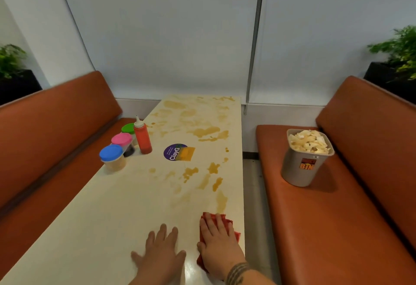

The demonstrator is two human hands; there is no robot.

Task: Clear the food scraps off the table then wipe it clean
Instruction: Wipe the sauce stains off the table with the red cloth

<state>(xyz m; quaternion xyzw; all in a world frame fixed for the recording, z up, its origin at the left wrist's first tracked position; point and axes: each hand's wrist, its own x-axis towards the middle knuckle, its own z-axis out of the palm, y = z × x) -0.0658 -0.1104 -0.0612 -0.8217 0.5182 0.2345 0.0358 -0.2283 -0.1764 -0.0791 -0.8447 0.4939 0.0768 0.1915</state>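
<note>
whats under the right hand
A red cloth lies under the right hand, pressed flat on the table. The cloth's middle and the tabletop beneath are covered.

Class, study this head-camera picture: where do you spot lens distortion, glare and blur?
Head view: wide-angle distortion tilts the wall seam and pole; glare shines on the table beside the left hand, whose thumb edge is smeared; the plant at right looks soft.

Table [101,217]: smooth cream top, glossy, with glare at the near edge; amber smears [202,131] dull its far half. Cloth [229,222]: red fabric, matt, soft-looking. Bench seat [315,228]: orange-brown leather-like upholstery, smooth, low sheen. Squeeze bottle [143,138] and lidded jars [112,158]: smooth plastic. Bin [299,172]: grey matt wall, material undetermined.
</note>
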